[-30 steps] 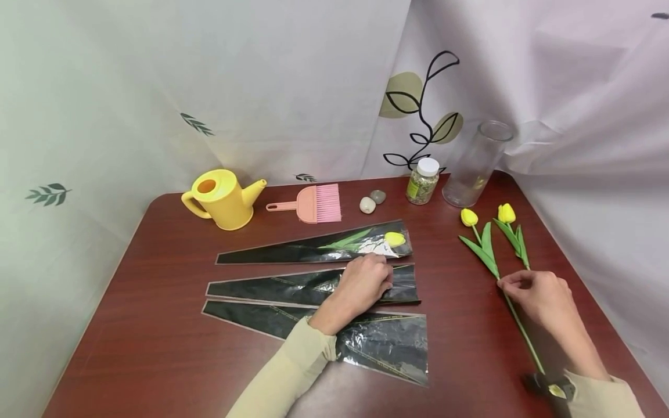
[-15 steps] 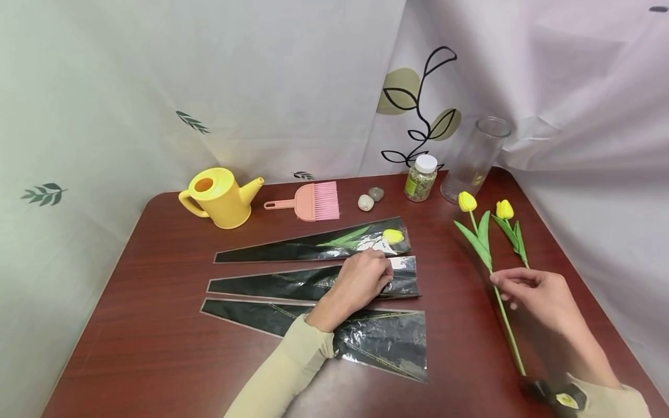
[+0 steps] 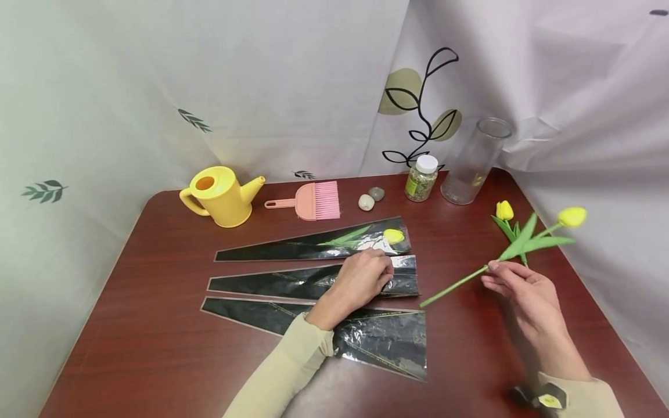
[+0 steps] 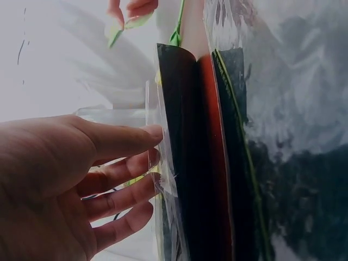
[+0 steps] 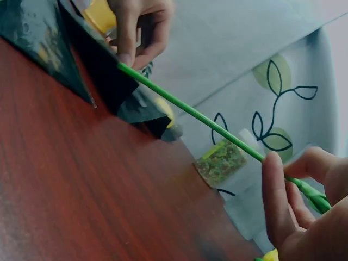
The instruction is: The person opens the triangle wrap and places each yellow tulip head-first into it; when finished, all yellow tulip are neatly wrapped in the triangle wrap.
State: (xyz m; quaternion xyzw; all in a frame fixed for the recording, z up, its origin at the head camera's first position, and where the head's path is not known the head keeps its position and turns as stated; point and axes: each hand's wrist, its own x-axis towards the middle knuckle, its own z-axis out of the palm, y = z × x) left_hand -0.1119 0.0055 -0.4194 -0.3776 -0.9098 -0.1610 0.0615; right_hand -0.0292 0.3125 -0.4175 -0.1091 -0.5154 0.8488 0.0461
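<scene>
While the dark red table (image 3: 157, 325) carries three long black-and-clear sleeves side by side, their narrow tips to the left and wide mouths to the right, the left hand (image 3: 360, 281) rests on the middle sleeve (image 3: 292, 285), its straight fingertips (image 4: 149, 133) touching the film at the mouth. Held above the table's right side, the tulip (image 3: 514, 247) lies almost level, its long stem running from the bare cut end at lower left, aimed at that mouth, up to the yellow bud at upper right. The right hand (image 3: 522, 290) pinches the stem just below the leaves between thumb and fingers (image 5: 274, 190).
</scene>
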